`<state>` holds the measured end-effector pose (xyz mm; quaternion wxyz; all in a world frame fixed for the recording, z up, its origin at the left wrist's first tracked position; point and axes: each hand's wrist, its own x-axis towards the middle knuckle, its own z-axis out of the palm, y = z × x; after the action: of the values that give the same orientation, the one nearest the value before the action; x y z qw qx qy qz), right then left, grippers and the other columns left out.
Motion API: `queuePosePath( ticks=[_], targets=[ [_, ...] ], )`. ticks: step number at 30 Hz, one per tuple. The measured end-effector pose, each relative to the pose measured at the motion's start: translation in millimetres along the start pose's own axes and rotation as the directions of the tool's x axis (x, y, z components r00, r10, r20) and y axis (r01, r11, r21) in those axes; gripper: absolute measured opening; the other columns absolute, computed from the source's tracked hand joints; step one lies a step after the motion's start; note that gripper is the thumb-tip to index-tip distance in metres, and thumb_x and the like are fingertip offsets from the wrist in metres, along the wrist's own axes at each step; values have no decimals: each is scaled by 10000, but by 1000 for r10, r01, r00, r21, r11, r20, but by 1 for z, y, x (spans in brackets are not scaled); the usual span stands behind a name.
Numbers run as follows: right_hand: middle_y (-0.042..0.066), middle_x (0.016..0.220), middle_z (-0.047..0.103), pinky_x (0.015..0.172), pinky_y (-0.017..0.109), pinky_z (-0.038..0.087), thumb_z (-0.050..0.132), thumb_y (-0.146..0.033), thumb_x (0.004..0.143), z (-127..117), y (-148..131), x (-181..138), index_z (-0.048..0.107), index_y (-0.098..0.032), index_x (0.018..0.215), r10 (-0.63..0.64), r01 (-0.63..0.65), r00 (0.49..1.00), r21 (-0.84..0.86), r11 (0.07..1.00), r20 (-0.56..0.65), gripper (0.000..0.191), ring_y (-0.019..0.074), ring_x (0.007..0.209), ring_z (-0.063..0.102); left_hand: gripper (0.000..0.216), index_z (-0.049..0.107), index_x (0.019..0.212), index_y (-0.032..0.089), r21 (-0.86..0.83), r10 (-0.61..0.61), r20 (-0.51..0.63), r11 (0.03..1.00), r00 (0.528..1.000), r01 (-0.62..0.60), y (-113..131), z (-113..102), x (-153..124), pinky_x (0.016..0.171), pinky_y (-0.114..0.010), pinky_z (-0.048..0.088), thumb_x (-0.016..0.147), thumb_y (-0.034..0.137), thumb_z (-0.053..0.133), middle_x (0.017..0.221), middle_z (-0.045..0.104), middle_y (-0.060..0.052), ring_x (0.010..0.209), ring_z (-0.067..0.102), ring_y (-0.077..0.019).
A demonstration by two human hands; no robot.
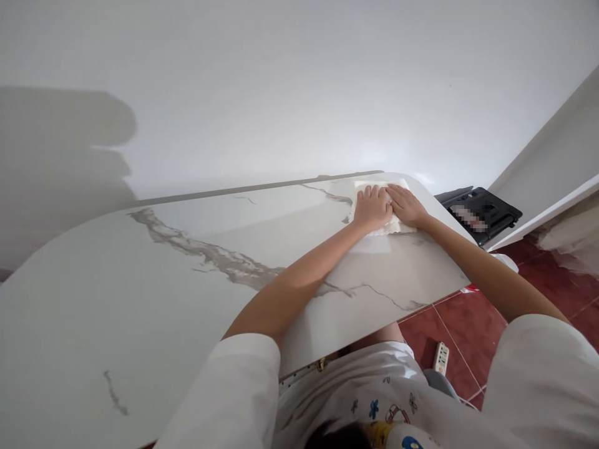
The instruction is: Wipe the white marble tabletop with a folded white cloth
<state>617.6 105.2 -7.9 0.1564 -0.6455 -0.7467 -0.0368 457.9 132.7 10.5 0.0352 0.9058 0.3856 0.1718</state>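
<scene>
A white paper towel (393,226) lies spread out near the far right end of the marble-patterned table (262,218). On its left part rests my left hand (373,207), palm down, fingers apart and slightly bent. My right hand (408,206) lies flat on the right part, its fingers stretched toward the left hand. The two hands touch or nearly touch at the fingertips. Both press on the towel from above, not wrapped around it. Their palms and the towel's middle are hidden beneath them.
A white wall (299,93) runs along the table's far edge. Past the right end stands a black case (491,212). A power strip (440,358) lies on the red tiled floor (461,330) below the near edge, close to my body.
</scene>
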Motion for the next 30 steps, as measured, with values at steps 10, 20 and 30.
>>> queuePosePath(
  ticks=[10,20,30],
  targets=[
    [130,1547,386,1175,518,284,221,-336,977,-14,-31,-65,384,-136,1482,18,-18,1000,-36,999,7,567,272,1453,308,536,400,1437,76,-18,24,42,1000,999,-23,29,-13,-57,1161,-501,258,948,275,310,1532,385,-157,1423,311,-333],
    [116,1561,367,1188,499,270,244,-328,974,-28,-80,-119,356,-156,1502,34,-33,999,-52,998,11,566,247,1466,288,565,365,1462,28,-25,42,68,999,997,-40,44,-29,-117,1178,-518,244,951,268,326,1549,353,-191,1444,288,-364],
    [145,1547,384,1159,519,308,259,-295,966,-34,-118,-160,364,-138,1495,39,-40,999,-92,995,-15,562,270,1455,313,581,358,1460,25,-50,99,99,994,990,-94,50,-41,-159,1161,-549,264,945,291,330,1556,333,-206,1449,278,-373]
  ],
)
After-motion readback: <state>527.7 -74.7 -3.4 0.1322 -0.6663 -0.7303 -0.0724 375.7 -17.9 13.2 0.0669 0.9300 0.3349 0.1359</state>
